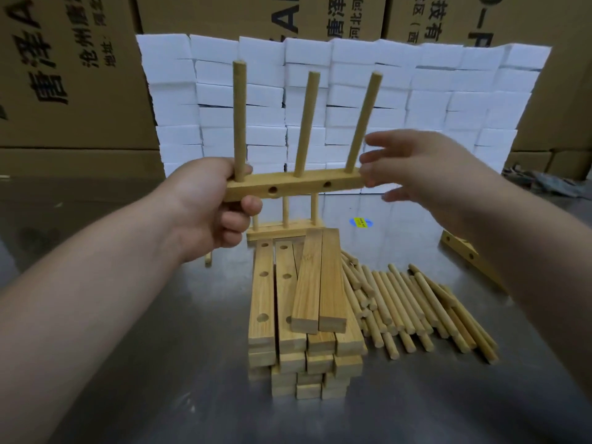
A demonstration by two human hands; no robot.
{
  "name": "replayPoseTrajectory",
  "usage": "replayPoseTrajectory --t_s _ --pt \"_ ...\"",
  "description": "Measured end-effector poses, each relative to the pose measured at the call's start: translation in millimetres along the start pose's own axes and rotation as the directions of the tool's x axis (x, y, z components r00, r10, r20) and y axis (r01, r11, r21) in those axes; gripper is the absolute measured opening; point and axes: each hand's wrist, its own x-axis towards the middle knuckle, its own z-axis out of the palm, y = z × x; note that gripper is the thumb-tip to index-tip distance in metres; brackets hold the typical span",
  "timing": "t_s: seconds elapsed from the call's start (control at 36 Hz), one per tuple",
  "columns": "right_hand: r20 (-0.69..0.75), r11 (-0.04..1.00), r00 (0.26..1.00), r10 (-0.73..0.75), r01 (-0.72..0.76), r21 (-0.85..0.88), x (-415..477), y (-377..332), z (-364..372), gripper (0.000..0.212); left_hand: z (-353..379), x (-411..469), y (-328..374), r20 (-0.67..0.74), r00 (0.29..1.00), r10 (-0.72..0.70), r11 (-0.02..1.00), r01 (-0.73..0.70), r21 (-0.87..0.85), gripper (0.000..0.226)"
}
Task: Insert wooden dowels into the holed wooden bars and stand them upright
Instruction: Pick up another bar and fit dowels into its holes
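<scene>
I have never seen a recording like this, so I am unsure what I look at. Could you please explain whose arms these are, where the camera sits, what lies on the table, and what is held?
There is no machine: a person works with bare hands, and the single picture comes from a camera on their head, looking forward and down. The left hand grips one end of a holed bar with three dowels standing in it. The right hand is open at the other end. On the metal table lie a stack of bars and loose dowels; behind them stands a finished bar.
</scene>
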Motion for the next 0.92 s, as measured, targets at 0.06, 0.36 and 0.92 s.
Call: replayPoseTrajectory --t_s 0.06,0.36,0.92 --pt "0.085 0.996 0.996 0.004 0.004 -0.092 -1.4 0.7 2.0 0.044 0.0 -1.0 -0.8 0.015 0.999 -0.036 0.999 0.037 -0.007 0.020" --pt "0.051 0.979 0.998 -0.032 0.042 -0.202 0.1 5.0 2.0 0.026 2.5 1.3 1.1 -0.097 0.995 -0.018 0.996 0.010 -0.090 0.036" --pt "-0.159 0.997 0.986 0.055 -0.062 -0.039 9.5 32.8 25.0 0.041 -2.5 13.2 -16.5 -0.150 0.885 0.441 0.810 -0.320 0.492 0.033"
